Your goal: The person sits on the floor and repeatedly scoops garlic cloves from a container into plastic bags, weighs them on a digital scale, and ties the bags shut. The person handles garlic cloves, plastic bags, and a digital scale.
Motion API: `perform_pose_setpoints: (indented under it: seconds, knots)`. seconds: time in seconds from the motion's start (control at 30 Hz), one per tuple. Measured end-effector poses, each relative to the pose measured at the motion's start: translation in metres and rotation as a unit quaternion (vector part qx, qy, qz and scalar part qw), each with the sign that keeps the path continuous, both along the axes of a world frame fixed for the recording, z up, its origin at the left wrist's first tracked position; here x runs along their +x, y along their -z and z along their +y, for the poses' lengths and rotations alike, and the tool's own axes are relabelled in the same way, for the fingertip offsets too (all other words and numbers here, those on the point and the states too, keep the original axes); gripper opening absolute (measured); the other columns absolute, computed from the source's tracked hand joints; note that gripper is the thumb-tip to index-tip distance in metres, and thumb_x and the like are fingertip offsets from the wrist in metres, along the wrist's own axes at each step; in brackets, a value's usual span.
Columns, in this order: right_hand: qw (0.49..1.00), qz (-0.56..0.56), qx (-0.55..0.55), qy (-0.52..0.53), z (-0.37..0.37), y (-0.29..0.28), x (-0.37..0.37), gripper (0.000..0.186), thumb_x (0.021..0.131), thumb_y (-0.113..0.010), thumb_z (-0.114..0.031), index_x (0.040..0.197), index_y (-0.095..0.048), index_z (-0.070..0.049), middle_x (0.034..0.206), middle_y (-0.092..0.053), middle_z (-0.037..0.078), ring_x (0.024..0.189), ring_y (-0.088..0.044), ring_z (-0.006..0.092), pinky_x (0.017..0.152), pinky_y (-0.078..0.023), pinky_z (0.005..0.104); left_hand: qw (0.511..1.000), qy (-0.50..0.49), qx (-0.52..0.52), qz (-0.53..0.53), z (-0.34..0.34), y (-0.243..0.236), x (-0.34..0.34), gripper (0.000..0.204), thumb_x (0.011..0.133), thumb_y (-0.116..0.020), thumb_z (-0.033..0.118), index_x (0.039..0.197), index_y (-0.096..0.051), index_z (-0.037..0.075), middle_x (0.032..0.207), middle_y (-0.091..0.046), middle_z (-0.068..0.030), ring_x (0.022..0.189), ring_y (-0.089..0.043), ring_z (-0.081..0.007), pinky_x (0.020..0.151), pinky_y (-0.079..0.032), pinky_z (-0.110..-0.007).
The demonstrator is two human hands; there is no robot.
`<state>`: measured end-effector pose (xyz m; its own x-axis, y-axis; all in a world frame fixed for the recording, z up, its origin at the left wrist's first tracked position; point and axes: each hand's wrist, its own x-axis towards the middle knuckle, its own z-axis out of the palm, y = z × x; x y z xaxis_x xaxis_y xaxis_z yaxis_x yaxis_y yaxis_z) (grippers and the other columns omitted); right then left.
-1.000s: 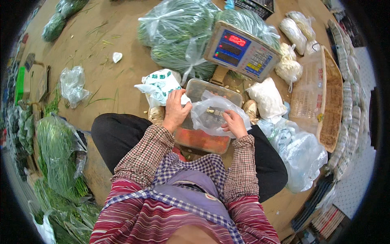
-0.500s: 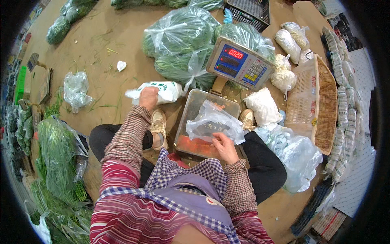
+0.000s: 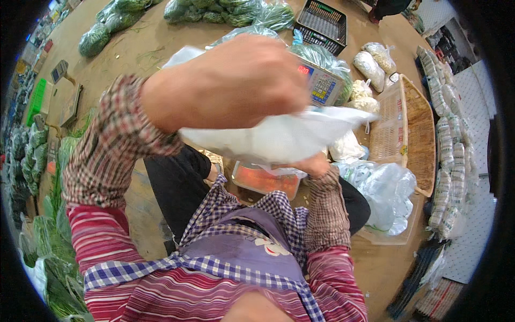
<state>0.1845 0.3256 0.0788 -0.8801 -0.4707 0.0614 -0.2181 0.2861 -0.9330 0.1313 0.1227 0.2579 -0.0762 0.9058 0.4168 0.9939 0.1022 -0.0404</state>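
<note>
Raised close to the camera is my left hand [image 3: 230,80], blurred and closed in a fist. A white plastic bag [image 3: 263,142] stretches out beneath that fist, smeared by motion. My right hand [image 3: 316,163] is lower, over the scale; the white bag covers most of its fingers. Beside it shows an edge of a translucent bag [image 3: 287,171]. The scale's orange-stained platform [image 3: 265,180] lies between my legs, largely hidden. Its display and keypad [image 3: 324,88] stick out past my left fist.
A wicker basket [image 3: 421,134] stands at the right, near clear plastic bags [image 3: 383,196]. Bags of pale food [image 3: 370,70] and a black crate [image 3: 322,24] are farther back. Bagged greens [image 3: 59,241] line the left side. Another person's dark leg [image 3: 389,8] shows at the top right.
My left hand has come up from the floor toward the camera and rightward, with the white bag. My right hand has shifted slightly right and up, its fingers now hidden behind that bag.
</note>
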Motion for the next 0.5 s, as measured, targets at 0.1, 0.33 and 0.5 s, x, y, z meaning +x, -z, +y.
perform_pose_setpoints:
  seconds: [0.1,0.33,0.5]
  knots:
    - [0.991,-0.102,0.024,0.078,0.02,-0.005,0.045,0.06,0.063,-0.07,-0.031,0.11,-0.045,-0.003,0.107,-0.05,0.011,0.101,-0.046,0.024,0.092,-0.032,0.0357,0.997,0.067,0.042,-0.01,0.046,0.003,0.004,0.009,0.06,-0.054,0.014,0.062,-0.053,0.005,0.062,-0.051,-0.0063,0.067,-0.053,-0.023,0.064,-0.042,-0.031]
    - [0.876,0.134,0.227,0.405,0.03,0.044,0.162,0.047,0.061,-0.071,-0.011,0.102,-0.051,0.0,0.104,-0.052,0.011,0.092,-0.049,0.0203,0.082,-0.038,0.0327,0.978,0.162,0.021,-0.132,0.11,0.054,0.043,0.007,0.06,-0.056,0.013,0.06,-0.055,0.006,0.064,-0.057,-0.0075,0.067,-0.057,-0.0244,0.06,-0.046,-0.034]
    - [0.884,0.081,0.121,0.444,0.053,0.049,0.183,0.029,0.064,-0.066,0.0,0.091,-0.056,0.003,0.09,-0.059,0.007,0.083,-0.053,0.0141,0.074,-0.041,0.027,0.958,0.179,0.118,-0.188,0.125,0.107,0.032,0.009,0.065,-0.056,0.014,0.066,-0.059,0.005,0.062,-0.057,-0.0135,0.062,-0.057,-0.0302,0.051,-0.044,-0.038]
